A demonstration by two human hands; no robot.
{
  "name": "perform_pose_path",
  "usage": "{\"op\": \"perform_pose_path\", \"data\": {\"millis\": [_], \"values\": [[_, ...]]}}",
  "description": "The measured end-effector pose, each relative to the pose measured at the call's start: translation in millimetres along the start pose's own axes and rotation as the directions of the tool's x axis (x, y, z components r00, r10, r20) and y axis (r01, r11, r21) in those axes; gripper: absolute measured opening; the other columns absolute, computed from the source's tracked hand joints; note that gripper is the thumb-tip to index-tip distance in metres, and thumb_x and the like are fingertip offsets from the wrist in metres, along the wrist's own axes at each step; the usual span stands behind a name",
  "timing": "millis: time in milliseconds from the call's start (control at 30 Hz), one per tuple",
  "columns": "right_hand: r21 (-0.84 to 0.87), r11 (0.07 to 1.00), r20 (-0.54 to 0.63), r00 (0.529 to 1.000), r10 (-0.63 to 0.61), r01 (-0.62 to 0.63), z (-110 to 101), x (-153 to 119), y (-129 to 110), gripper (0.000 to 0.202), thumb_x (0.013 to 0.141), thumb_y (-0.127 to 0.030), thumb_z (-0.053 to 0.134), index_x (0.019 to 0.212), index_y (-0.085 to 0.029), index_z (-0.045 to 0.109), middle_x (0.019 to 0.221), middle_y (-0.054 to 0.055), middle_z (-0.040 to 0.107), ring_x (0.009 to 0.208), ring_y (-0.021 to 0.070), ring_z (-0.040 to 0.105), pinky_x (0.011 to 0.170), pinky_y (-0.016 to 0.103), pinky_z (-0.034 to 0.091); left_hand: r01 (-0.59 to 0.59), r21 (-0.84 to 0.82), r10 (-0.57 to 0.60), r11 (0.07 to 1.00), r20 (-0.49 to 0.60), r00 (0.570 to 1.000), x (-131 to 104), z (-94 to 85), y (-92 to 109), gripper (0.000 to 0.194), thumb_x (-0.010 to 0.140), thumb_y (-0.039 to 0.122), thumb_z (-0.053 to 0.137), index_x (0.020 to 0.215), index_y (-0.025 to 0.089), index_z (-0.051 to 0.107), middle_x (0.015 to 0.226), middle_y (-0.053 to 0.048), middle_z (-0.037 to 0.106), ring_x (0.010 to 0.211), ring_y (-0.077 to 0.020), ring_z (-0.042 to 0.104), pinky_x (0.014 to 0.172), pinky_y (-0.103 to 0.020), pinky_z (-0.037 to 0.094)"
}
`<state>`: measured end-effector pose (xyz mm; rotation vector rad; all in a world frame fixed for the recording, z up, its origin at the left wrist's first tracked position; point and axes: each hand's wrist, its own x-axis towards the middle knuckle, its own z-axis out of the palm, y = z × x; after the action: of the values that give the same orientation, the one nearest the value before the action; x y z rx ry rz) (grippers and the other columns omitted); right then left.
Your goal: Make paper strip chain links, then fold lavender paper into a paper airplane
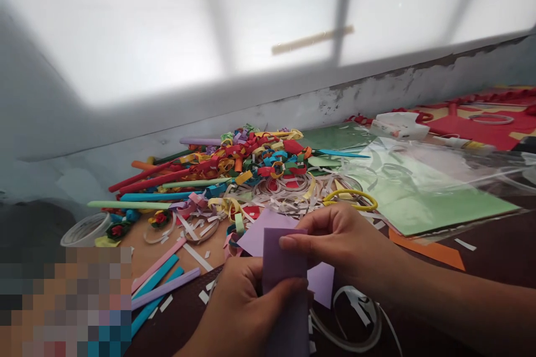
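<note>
My left hand (247, 309) clamps the rectangular lilac paper strip (281, 265) under my thumb (288, 290) while the fingers (317, 220) of my right hand (337, 239) pinch its upper right corner, probably so two grips keep it flat above the dark brown tabletop (502, 248).

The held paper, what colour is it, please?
The paper is light purple, showing best in the head view.
</note>
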<state>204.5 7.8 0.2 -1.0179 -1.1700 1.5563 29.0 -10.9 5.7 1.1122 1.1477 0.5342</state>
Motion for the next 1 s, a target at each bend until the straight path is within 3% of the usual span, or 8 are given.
{"op": "perform_pose_path", "data": {"millis": [400, 600, 1000], "values": [[0.068, 0.997, 0.048, 0.998, -0.041, 0.038, 3.3, -2.5, -2.4, 0.028, 0.061, -0.041, 0.092, 0.067, -0.017, 0.077, 0.065, 0.0, 0.073, 0.06, 0.0115, 0.064, 0.06, 0.021, 0.051, 0.017, -0.063, -0.015, 0.998, 0.035, 0.999, -0.4, -4.5, -2.9, 0.05, 0.067, 0.061, 0.083, 0.074, 0.012, 0.075, 0.064, -0.004, 0.068, 0.055, -0.0104, 0.06, 0.054, -0.021, 0.045], [-0.08, 0.997, 0.1, 0.995, 0.018, -0.01, 2.5, -1.2, -3.3, 0.032, 0.063, -0.044, 0.09, 0.063, -0.015, 0.076, 0.06, 0.0, 0.067, 0.055, 0.0093, 0.053, 0.054, 0.022, 0.04, -0.055, -0.042, 0.054, 0.998, -0.012, 0.998, -0.5, -4.1, -0.5, 0.05, 0.069, 0.062, 0.08, 0.081, 0.013, 0.076, 0.067, -0.005, 0.068, 0.057, -0.0126, 0.06, 0.057, -0.023, 0.045], [-0.103, 0.993, 0.093, 0.994, 0.058, -0.049, 1.4, -1.0, -3.0, 0.039, 0.057, -0.046, 0.092, 0.057, -0.014, 0.069, 0.056, -0.002, 0.06, 0.052, 0.0086, 0.047, 0.051, 0.023, 0.034, -0.078, -0.09, 0.073, 0.993, -0.052, 0.996, 0.3, -0.3, -0.1, 0.041, 0.067, 0.053, 0.085, 0.078, 0.014, 0.076, 0.066, -0.004, 0.07, 0.055, -0.0114, 0.059, 0.055, -0.021, 0.047]]}}
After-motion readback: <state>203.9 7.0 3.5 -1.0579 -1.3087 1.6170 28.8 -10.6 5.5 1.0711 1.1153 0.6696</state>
